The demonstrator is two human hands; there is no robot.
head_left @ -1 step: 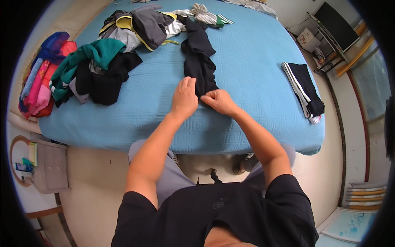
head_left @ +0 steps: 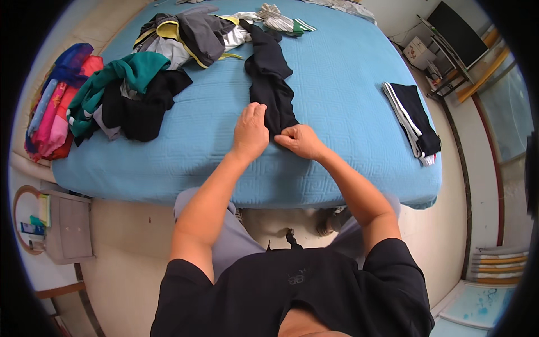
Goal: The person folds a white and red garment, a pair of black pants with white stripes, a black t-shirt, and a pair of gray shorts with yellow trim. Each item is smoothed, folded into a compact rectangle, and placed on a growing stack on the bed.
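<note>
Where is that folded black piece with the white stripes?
In the head view, the folded black garment with white stripes lies alone on the right side of the blue bed, near its right edge, apart from both hands.

The near end of the black garment (head_left: 269,84) lies hidden under the left hand (head_left: 251,132) and the right hand (head_left: 302,140), so neither grip can be judged. The grey clothing (head_left: 342,5) is cut off by the top edge.
</note>
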